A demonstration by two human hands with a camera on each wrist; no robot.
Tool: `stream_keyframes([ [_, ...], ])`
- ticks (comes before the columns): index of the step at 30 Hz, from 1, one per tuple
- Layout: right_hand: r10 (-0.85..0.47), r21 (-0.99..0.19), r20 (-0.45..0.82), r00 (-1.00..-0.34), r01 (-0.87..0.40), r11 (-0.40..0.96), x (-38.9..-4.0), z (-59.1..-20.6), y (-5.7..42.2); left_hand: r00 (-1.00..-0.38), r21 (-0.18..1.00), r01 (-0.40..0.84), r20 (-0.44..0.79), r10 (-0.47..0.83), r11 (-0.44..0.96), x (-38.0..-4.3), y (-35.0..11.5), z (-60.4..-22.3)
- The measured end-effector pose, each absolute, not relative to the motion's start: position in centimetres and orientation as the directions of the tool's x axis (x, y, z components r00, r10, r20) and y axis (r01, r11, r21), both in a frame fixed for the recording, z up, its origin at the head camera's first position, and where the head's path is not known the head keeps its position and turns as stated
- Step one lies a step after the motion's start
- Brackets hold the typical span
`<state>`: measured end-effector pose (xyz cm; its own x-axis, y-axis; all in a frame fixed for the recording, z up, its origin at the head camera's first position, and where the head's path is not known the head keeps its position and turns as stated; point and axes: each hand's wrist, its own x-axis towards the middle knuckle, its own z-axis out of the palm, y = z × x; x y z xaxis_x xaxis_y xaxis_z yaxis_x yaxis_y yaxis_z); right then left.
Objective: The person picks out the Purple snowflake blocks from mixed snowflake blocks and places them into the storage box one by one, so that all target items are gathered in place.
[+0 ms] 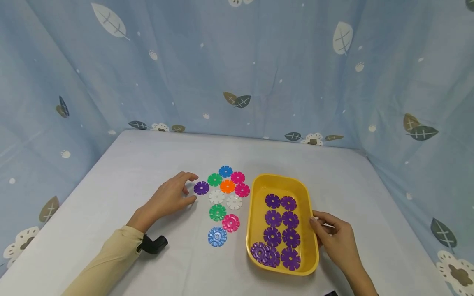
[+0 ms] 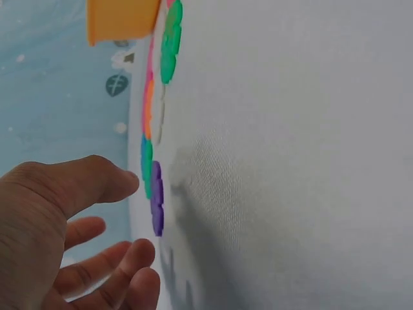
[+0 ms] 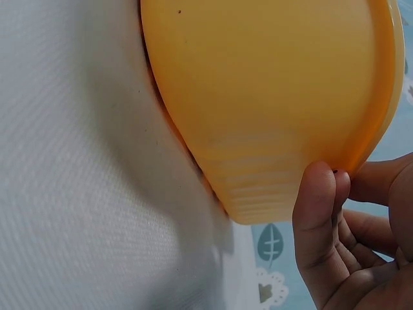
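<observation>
My left hand [image 1: 168, 198] hovers low over the table, thumb and fingers spread apart with nothing between them. Just beyond its fingertips lies a purple snowflake disc [image 1: 201, 188], which the left wrist view shows edge-on as a thin purple disc [image 2: 157, 199] close to the fingers. On the right, my right hand [image 1: 337, 238] pinches the rim of a yellow tray [image 1: 314, 246] at its right side. Thumb and fingers meet at that rim in the right wrist view. Inside the tray lie several purple snowflake discs [image 1: 290, 237] in two columns, with a paler one [image 1: 259, 251] overlapping another at the near left corner.
Left of the tray, loose discs lie flat: green [image 1: 217, 212], pink [image 1: 231, 223], blue [image 1: 217, 237], orange [image 1: 227, 186] and white [image 1: 216, 196], among others. A black device [image 1: 153, 244] is at the left wrist. A blue patterned curtain [image 1: 259, 74] stands behind the white table [image 1: 159, 152].
</observation>
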<state>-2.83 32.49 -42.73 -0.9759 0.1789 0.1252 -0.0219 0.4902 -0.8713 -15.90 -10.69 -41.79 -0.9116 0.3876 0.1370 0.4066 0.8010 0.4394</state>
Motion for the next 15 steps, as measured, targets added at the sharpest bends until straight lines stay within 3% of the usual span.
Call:
stream_keyframes([
  [15, 0.169, -0.871, 0.142, -0.975, -0.042, 0.489, -3.0, -42.9, 32.5, -0.924, 0.452, 0.368, 0.083, 0.373, 0.813, -17.6, -9.7, -42.1],
])
